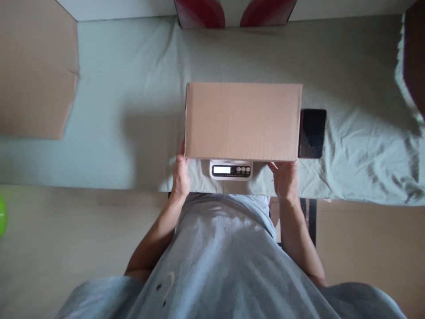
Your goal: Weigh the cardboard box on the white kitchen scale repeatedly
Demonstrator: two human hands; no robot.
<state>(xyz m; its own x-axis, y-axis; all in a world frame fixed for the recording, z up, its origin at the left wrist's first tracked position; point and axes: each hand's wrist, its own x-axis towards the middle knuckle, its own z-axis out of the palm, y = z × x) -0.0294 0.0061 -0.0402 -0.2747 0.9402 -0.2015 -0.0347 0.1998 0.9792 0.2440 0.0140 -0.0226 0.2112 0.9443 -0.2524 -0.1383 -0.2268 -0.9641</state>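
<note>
A closed brown cardboard box is between my hands, over a white digital scale. The scale's lit display and buttons stick out past the box's near edge; its platform is hidden under the box. My left hand grips the box at the near left corner, some fingers out of sight along its side. At the near right corner my right hand holds the box, its fingers partly hidden beneath the edge. I cannot tell whether the box rests on the scale or is raised above it.
A dark phone lies just right of the box on the green cloth covering the table. A larger cardboard piece stands at the left, and a red-and-white object at the back. Something green shows at the left edge.
</note>
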